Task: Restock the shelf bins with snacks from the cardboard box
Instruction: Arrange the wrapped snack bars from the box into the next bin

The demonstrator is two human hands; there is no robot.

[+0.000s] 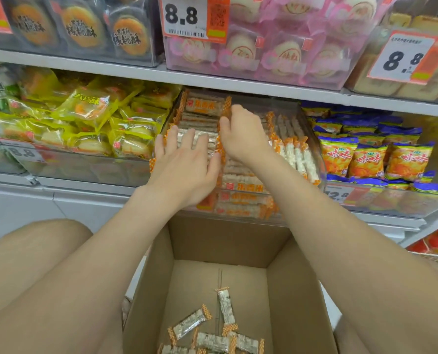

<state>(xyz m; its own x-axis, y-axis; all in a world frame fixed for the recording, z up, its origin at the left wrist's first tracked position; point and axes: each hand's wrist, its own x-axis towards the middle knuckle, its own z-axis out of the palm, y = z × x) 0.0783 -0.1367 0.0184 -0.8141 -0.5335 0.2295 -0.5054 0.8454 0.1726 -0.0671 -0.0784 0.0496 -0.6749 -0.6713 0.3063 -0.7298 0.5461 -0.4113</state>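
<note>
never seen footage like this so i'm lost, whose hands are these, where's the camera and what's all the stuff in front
There is no machine here. A person wears one wide-angle camera on the head, looking forward and down, so the two bare arms are their own. They face shop shelves. The left hand lies flat, fingers straight, on a row of puffed-rice bars with orange wrapper ends in a clear bin. The right hand reaches further back in the same bin, fingers bent down among the bars; whether it grips one cannot be seen. Yellow snack packs fill the bin to the left, and orange snack bags fill the one to the right. Below stands an open cardboard box with just a few loose bars on its bottom.
</note>
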